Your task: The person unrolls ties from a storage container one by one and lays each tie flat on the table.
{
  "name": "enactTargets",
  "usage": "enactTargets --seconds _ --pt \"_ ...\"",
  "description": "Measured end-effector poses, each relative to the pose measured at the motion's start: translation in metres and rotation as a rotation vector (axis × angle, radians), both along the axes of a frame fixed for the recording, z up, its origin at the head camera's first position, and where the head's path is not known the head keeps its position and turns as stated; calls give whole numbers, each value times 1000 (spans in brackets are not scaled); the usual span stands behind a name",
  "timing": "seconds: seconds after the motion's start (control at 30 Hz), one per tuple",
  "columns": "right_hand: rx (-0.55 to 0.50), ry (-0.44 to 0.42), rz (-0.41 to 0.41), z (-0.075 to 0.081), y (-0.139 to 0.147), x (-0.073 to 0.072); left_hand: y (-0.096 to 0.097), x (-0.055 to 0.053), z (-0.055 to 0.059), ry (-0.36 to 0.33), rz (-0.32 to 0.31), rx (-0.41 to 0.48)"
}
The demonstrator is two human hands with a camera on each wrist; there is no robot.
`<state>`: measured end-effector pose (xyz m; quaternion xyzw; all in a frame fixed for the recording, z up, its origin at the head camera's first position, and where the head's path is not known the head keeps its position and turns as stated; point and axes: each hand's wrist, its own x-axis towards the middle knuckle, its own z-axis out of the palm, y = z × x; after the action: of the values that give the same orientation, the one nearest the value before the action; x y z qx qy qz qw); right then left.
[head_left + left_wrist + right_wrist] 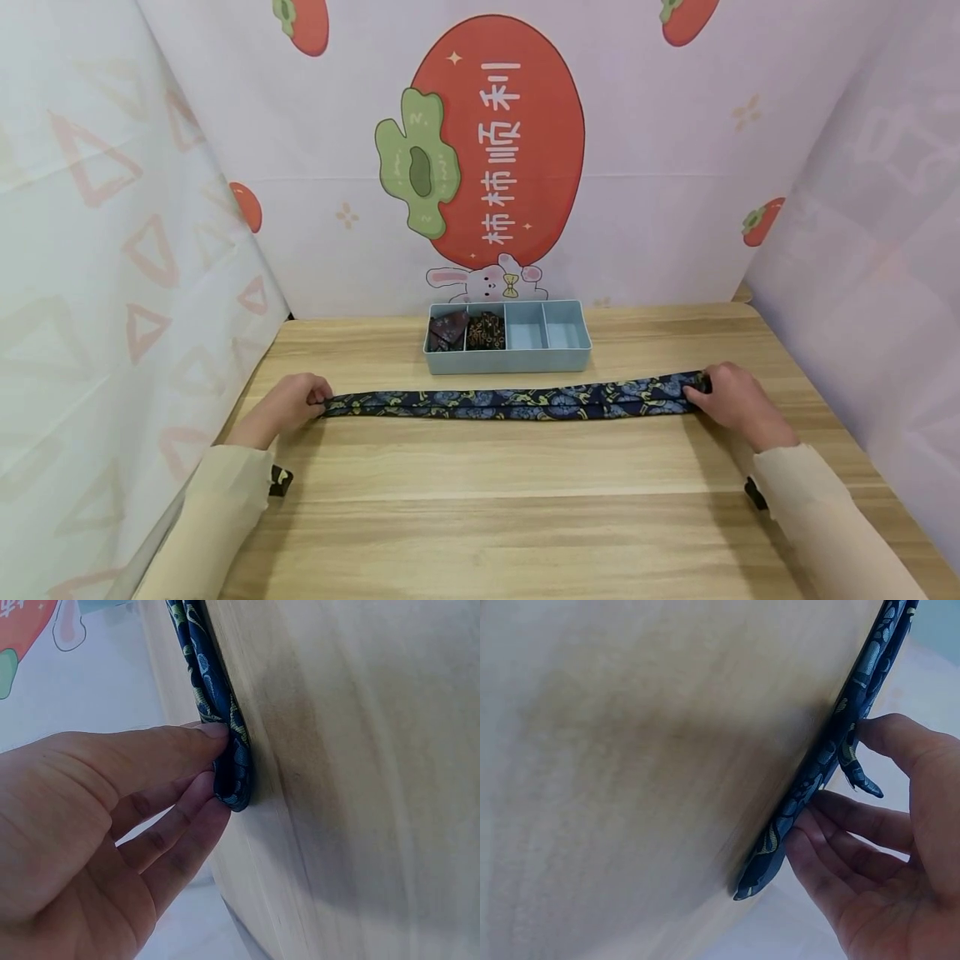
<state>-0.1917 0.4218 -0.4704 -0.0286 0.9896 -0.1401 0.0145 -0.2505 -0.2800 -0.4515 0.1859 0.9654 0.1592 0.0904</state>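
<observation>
A dark navy necktie with blue flowers and yellow accents lies folded lengthwise across the wooden table, running left to right. At its narrower left end, my left hand pinches the fold; the left wrist view shows thumb and fingers about the looped tip of the tie. My right hand holds the wider right end. In the right wrist view its thumb and fingertips touch the edge of the tie, and a thin tail sticks out between them.
Behind the tie stands a light blue divided box. A dark maroon rolled tie and a black-and-gold patterned rolled tie sit in its left compartments. A printed cloth hangs along the table's back edge, with more cloth at both sides.
</observation>
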Motion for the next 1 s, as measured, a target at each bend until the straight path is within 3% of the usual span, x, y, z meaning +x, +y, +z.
enactTargets --seconds 0.33,0.5,0.67,0.8,1.0 --pt "-1 -5 10 1 2 -8 2 -14 -3 21 -3 -7" --pt "-10 -57 12 6 2 -12 4 -21 -3 24 -17 -13" --pt "0 -115 25 29 -6 -20 9 -22 5 29 -49 -67" --pt "60 -92 70 54 -28 -31 18 -22 16 9 -63 -113" --pt "83 -74 162 86 -76 -50 48 -27 38 6 -58 -123"
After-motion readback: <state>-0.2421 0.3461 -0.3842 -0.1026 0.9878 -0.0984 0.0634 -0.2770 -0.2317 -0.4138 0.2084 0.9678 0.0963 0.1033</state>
